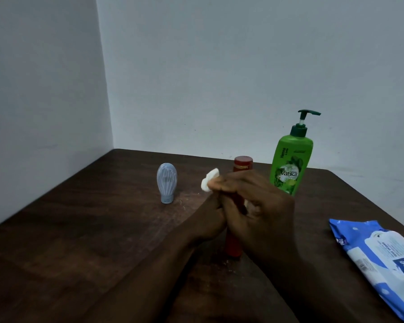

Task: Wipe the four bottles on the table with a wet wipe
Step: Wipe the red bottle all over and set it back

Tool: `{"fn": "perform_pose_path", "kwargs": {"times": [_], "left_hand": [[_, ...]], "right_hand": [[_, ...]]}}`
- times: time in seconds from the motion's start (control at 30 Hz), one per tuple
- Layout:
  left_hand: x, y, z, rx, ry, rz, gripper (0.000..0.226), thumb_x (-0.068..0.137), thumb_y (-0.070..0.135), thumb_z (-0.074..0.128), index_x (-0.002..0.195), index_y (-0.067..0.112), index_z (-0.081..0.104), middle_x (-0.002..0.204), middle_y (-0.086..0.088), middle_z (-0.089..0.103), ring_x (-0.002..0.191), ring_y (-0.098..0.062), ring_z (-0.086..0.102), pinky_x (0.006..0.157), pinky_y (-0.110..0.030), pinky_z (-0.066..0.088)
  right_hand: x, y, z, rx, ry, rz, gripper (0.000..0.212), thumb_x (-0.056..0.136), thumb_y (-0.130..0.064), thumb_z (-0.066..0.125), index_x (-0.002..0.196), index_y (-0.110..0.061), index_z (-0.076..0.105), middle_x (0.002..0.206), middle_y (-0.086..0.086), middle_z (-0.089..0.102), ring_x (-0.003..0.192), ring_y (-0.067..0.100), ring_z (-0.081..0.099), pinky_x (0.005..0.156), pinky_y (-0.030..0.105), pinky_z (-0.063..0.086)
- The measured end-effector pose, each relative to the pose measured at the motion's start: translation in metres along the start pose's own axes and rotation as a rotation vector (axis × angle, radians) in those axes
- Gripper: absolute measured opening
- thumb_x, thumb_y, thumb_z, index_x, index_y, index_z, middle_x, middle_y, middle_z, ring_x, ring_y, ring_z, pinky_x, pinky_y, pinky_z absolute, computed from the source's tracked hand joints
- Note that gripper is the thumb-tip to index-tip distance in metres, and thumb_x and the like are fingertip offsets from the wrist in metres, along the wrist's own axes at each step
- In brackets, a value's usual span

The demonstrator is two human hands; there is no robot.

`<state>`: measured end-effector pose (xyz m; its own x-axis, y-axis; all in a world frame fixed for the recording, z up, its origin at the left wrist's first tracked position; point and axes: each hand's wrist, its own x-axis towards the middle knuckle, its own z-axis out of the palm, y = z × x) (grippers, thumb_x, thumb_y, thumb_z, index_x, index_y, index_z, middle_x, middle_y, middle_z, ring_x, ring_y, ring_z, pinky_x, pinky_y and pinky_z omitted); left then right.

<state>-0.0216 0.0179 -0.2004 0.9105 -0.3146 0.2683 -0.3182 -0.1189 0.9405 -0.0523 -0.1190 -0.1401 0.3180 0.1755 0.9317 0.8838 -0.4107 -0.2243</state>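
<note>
Three bottles show. The left hand [211, 215] curls round the upright red bottle [233, 245] on the desk [79, 229]; the right hand [264, 206] pinches the wet wipe [210, 180] in its fingers [222, 184] near the bottle's top. Wiping seems underway; next probably calls for rubbing down its body.

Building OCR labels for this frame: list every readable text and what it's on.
"Vatika": green pump bottle, front label.
"Henna": same bottle, vertical, upper left; the smaller print next to it is blurred.
"mee mee": blue wipes pack; its other print is too small to read.
Red bottle and grey-blue bottle: no legible text.
</note>
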Motion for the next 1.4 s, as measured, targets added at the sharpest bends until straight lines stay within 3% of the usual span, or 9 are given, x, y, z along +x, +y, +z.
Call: {"fn": "perform_pose_path", "kwargs": {"times": [0.1, 0.2, 0.33, 0.4, 0.63, 0.83, 1.03, 1.17, 1.4], "left_hand": [[0.004, 0.022, 0.0, 0.082, -0.022, -0.061, 0.023, 0.105, 0.006, 0.043, 0.126, 0.005, 0.052, 0.114, 0.009, 0.052, 0.098, 0.01, 0.046, 0.072, 0.007, 0.036], [0.015, 0.033, 0.008, 0.038, -0.008, 0.016, 0.058, 0.088, 0.03, 0.056, 0.143, 0.016, 0.043, 0.135, 0.004, 0.054, 0.111, 0.004, 0.055, 0.09, -0.007, 0.046], [0.02, 0.033, 0.013, 0.015, -0.037, 0.053, 0.055, 0.08, 0.027, 0.06, 0.131, 0.036, 0.044, 0.124, -0.001, 0.057, 0.113, -0.011, 0.06, 0.095, -0.031, 0.054], [0.021, 0.033, 0.013, 0.001, -0.045, 0.079, 0.055, 0.078, 0.028, 0.061, 0.129, 0.036, 0.044, 0.124, -0.009, 0.056, 0.113, -0.02, 0.059, 0.098, -0.039, 0.053], [0.024, 0.032, 0.012, 0.001, -0.081, 0.086, 0.056, 0.08, 0.028, 0.059, 0.128, 0.046, 0.038, 0.131, 0.0, 0.054, 0.118, -0.008, 0.058, 0.091, -0.021, 0.05], [0.027, 0.034, 0.017, 0.055, -0.028, 0.071, 0.065, 0.083, 0.034, 0.079, 0.127, 0.056, 0.037, 0.124, 0.028, 0.055, 0.114, 0.01, 0.055, 0.09, -0.019, 0.049], [0.025, 0.034, 0.021, 0.06, -0.004, 0.068, 0.071, 0.077, 0.034, 0.083, 0.127, 0.057, 0.038, 0.122, 0.025, 0.059, 0.11, 0.008, 0.059, 0.088, -0.018, 0.053], [0.025, 0.033, 0.02, 0.114, -0.011, 0.086, 0.077, 0.078, 0.033, 0.084, 0.138, 0.047, 0.038, 0.13, 0.02, 0.059, 0.115, 0.004, 0.059, 0.094, -0.024, 0.055], [0.024, 0.035, 0.015, 0.247, -0.078, 0.108, 0.063, 0.088, 0.029, 0.075, 0.125, 0.057, 0.031, 0.115, 0.028, 0.055, 0.101, 0.016, 0.057, 0.079, -0.004, 0.049]], "right_hand": [[-0.012, -0.002, -0.009, 0.106, 0.002, 0.08, 0.028, 0.075, 0.01, 0.081, 0.097, -0.007, 0.078, 0.101, -0.001, 0.076, 0.1, 0.009, 0.071, 0.089, 0.024, 0.055], [-0.019, 0.002, -0.017, 0.284, 0.068, 0.293, 0.028, 0.077, 0.009, 0.078, 0.098, -0.01, 0.076, 0.102, -0.003, 0.077, 0.1, 0.015, 0.073, 0.088, 0.03, 0.058], [-0.012, 0.007, -0.03, 0.445, 0.202, 0.524, 0.032, 0.078, 0.013, 0.073, 0.1, -0.01, 0.073, 0.096, -0.002, 0.078, 0.082, 0.001, 0.073, 0.072, 0.016, 0.058], [-0.008, 0.013, -0.035, 0.491, 0.274, 0.594, 0.037, 0.076, 0.011, 0.074, 0.105, -0.013, 0.073, 0.094, -0.002, 0.078, 0.088, 0.007, 0.073, 0.079, 0.02, 0.059], [-0.006, 0.021, -0.041, 0.481, 0.27, 0.587, 0.04, 0.074, -0.006, 0.078, 0.111, -0.022, 0.075, 0.105, 0.012, 0.073, 0.105, 0.033, 0.069, 0.099, 0.049, 0.053], [-0.002, 0.013, -0.045, 0.287, 0.281, 0.411, 0.028, 0.079, -0.005, 0.076, 0.103, -0.019, 0.072, 0.111, 0.015, 0.067, 0.094, 0.01, 0.067, 0.071, 0.009, 0.051], [-0.014, 0.021, -0.053, 0.069, 0.222, 0.288, 0.026, 0.083, -0.003, 0.076, 0.106, -0.013, 0.071, 0.114, 0.005, 0.068, 0.113, 0.015, 0.067, 0.084, 0.025, 0.058], [-0.019, 0.023, -0.057, -0.091, 0.17, 0.22, 0.026, 0.078, -0.001, 0.08, 0.101, -0.01, 0.072, 0.103, 0.005, 0.07, 0.104, 0.004, 0.066, 0.088, 0.012, 0.05], [-0.016, 0.035, -0.057, -0.164, 0.167, 0.243, 0.027, 0.08, -0.01, 0.082, 0.105, -0.008, 0.075, 0.103, 0.001, 0.072, 0.099, 0.003, 0.067, 0.085, 0.012, 0.051]]}}
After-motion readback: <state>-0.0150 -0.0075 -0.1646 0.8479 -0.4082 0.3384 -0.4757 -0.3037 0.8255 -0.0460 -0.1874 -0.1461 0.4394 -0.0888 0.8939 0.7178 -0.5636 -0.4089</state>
